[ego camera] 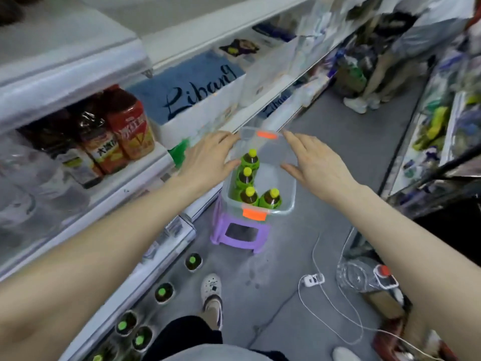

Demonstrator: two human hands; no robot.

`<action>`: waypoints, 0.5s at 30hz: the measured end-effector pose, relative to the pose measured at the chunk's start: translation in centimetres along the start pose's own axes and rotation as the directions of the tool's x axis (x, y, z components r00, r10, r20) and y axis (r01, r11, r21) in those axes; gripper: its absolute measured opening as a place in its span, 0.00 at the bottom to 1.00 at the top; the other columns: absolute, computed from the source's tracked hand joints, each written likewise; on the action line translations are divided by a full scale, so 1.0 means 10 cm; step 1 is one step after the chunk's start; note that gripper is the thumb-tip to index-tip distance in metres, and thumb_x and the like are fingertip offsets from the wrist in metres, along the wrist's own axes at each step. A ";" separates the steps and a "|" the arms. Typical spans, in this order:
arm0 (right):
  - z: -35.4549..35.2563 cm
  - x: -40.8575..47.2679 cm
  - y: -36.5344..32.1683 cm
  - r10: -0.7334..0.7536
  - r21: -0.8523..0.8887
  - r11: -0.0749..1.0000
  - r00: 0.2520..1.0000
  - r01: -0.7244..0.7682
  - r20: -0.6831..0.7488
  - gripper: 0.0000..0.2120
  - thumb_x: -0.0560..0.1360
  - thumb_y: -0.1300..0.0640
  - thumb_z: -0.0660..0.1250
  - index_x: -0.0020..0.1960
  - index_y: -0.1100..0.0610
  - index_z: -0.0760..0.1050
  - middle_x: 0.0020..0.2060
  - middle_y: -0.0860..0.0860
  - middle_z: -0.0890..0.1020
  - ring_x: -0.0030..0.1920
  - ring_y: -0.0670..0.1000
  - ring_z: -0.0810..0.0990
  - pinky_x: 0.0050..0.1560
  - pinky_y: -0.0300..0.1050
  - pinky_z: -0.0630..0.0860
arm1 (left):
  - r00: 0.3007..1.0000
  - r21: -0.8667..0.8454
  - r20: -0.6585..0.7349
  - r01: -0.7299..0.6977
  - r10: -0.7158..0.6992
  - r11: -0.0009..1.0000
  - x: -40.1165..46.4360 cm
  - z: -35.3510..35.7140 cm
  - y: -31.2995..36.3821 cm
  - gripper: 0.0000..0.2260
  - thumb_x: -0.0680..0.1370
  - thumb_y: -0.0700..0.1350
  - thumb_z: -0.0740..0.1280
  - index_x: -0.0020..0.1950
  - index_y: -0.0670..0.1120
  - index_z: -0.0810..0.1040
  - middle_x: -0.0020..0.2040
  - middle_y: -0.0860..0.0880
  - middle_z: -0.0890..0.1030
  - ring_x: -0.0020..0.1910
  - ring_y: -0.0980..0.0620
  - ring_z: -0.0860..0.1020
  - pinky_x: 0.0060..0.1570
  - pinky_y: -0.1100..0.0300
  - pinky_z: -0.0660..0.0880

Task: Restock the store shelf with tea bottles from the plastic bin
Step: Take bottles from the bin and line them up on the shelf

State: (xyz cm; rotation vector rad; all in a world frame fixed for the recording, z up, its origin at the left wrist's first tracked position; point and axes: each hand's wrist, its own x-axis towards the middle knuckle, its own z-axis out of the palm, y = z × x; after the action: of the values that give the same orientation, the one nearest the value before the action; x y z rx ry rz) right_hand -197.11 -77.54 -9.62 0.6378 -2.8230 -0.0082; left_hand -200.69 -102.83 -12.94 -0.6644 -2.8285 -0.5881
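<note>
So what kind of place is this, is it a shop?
Most likely a small shop aisle: long white shelves hold packaged goods, red drink bottles stand in a row, and a bin holds more bottles.

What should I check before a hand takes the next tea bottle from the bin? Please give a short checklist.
1. Left hand free, fingers straight: ok.
2. Right hand free: ok.
3. Bottles left in the bin: ok, four; nearest the left hand is one yellow-capped bottle.
4. Bin open, no lid on it: ok.
5. Bin steady on the purple stool: cannot tell.
6. Free room on the shelf: cannot tell, blurred.
</note>
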 end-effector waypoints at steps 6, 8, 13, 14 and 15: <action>0.67 0.43 0.52 0.063 0.127 0.989 0.992 -0.077 0.109 0.30 0.78 0.48 0.65 0.75 0.62 0.63 0.63 0.61 0.76 0.57 0.64 0.77 0.52 0.57 0.77 | 0.991 -0.049 0.119 0.074 -0.067 0.996 0.59 0.65 -0.30 0.24 0.77 0.53 0.68 0.71 0.48 0.71 0.67 0.47 0.75 0.65 0.43 0.72 0.61 0.50 0.72; 0.90 0.53 0.68 0.042 0.143 0.988 0.986 -0.066 0.163 0.30 0.77 0.50 0.68 0.73 0.63 0.66 0.61 0.62 0.77 0.55 0.65 0.78 0.49 0.57 0.78 | 0.980 -0.061 0.166 0.119 -0.108 0.991 0.69 0.85 -0.33 0.24 0.76 0.51 0.70 0.71 0.47 0.72 0.66 0.45 0.75 0.65 0.42 0.72 0.62 0.50 0.71; 1.60 0.85 1.17 -0.029 0.244 0.969 0.952 -0.048 0.304 0.30 0.77 0.52 0.68 0.74 0.63 0.64 0.64 0.62 0.74 0.59 0.65 0.76 0.54 0.56 0.76 | 0.945 -0.064 0.227 0.254 -0.234 0.965 0.87 1.46 -0.43 0.24 0.74 0.49 0.72 0.69 0.44 0.75 0.65 0.43 0.77 0.62 0.40 0.75 0.59 0.49 0.73; 1.76 0.93 1.26 -0.038 0.268 0.962 0.939 -0.058 0.341 0.30 0.78 0.52 0.67 0.75 0.62 0.62 0.66 0.62 0.73 0.61 0.65 0.74 0.57 0.56 0.74 | 0.932 -0.058 0.238 0.294 -0.272 0.954 0.89 1.59 -0.43 0.23 0.74 0.48 0.73 0.68 0.44 0.76 0.64 0.43 0.78 0.61 0.39 0.76 0.58 0.48 0.74; 1.93 1.02 1.34 -0.048 0.289 0.955 0.922 -0.071 0.384 0.31 0.78 0.51 0.66 0.76 0.62 0.61 0.68 0.61 0.71 0.63 0.65 0.73 0.58 0.56 0.73 | 0.916 -0.059 0.256 0.333 -0.308 0.941 0.91 1.73 -0.43 0.23 0.73 0.47 0.74 0.66 0.44 0.77 0.62 0.42 0.79 0.60 0.39 0.78 0.56 0.48 0.76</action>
State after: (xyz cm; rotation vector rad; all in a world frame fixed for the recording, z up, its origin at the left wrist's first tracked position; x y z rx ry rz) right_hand -216.29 -70.62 -25.09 0.7551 -3.2465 0.3384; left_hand -212.07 -95.68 -27.70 -0.3003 -3.1869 -0.7537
